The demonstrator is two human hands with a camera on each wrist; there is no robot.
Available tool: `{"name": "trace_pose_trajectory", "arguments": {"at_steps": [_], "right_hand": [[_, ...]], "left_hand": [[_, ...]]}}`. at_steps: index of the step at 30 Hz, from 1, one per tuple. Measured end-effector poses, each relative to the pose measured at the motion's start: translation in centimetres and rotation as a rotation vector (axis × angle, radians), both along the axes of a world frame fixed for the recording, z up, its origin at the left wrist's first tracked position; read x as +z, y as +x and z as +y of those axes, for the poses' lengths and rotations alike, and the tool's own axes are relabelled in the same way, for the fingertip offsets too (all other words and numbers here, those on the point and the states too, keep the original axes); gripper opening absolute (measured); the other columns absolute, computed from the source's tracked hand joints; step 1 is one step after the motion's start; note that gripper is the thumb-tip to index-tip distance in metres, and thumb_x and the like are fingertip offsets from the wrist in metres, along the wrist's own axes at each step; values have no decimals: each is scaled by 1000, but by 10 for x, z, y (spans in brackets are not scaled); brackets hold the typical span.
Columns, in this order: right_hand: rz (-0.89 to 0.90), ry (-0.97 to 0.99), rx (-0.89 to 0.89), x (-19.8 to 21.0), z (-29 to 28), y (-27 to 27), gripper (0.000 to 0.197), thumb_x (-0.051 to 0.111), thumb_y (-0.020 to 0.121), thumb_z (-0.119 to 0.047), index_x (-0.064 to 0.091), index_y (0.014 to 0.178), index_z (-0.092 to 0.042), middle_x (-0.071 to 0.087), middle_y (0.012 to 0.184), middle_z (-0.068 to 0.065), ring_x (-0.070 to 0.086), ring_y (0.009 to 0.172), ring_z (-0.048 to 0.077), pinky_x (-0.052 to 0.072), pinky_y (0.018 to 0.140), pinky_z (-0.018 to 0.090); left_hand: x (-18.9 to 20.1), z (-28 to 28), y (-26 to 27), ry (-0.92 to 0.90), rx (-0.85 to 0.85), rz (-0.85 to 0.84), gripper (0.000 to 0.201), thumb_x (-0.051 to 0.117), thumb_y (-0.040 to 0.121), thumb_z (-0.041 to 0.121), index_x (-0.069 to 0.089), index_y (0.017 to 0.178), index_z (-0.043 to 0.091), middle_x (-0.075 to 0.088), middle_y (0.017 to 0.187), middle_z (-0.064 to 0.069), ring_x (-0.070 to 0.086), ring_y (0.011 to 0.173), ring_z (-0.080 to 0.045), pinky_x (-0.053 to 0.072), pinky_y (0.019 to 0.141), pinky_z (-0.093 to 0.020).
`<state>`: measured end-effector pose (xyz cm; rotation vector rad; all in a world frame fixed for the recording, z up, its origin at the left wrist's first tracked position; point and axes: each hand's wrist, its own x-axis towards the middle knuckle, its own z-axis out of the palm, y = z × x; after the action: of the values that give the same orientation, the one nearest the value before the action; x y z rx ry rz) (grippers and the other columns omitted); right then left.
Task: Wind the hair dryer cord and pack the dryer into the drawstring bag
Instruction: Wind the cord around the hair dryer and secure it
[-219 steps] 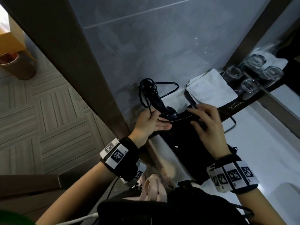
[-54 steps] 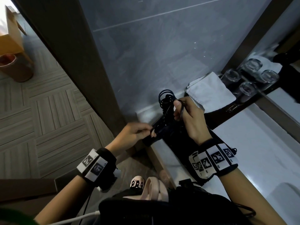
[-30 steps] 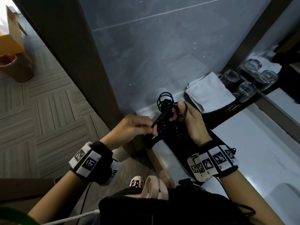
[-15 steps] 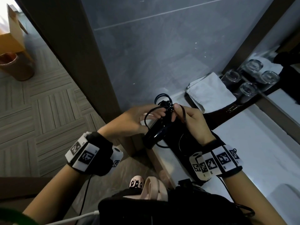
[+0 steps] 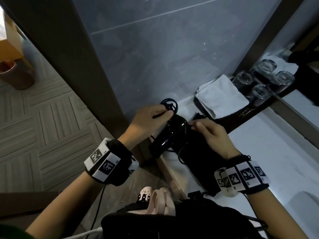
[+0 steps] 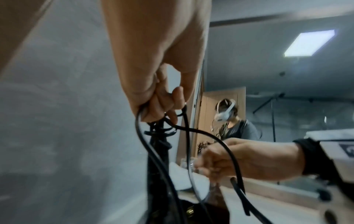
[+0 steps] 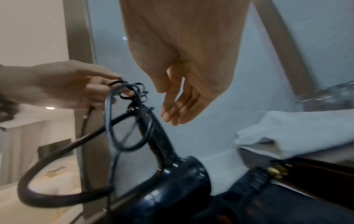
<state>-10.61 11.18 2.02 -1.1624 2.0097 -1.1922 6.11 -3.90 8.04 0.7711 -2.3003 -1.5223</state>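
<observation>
1. Two hands meet over the black hair dryer [image 5: 170, 133] in head view, at the counter's [image 5: 269, 152] left edge by the grey wall. Left hand [image 5: 148, 120] grips the cord [image 5: 170, 105] coils at the handle top; right hand [image 5: 211, 135] is beside the body, above the black drawstring bag [image 5: 200, 159]. White towel [image 5: 222, 95] and glasses [image 5: 262, 91] lie behind.
2. L wrist: fingers [image 6: 164, 104] curl round cord loops.
3. R wrist: right hand's fingers [image 7: 179, 106] are loose, holding nothing, near the handle.

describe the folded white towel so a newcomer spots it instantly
Follow the grey wall down to the white counter. The towel lies at the back on a dark tray, beside three upturned glasses. It is the only pale, soft thing among dark objects.
</observation>
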Motion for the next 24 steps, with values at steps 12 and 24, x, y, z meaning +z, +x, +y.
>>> {"name": "trace_pose_trajectory", "arguments": {"at_steps": [12,24], "right_hand": [[33,513,-71,-70,-16,-49,50,50,97,-20,34,145,-26,42,126,25,49,114,37,37,100,33],[-44,448,-310,-93,-22,-48,45,64,81,7,46,122,1,60,111,21,60,98,30,47,83,31]], "left_hand": [[-18,23,16,13,129,184,15,55,95,22,62,94,9,53,53,12,50,53,2,39,65,-6],[-28,29,18,242,175,304,14,64,89,9,68,102,10,63,67,0,58,62,-6,43,63,-10]]}}
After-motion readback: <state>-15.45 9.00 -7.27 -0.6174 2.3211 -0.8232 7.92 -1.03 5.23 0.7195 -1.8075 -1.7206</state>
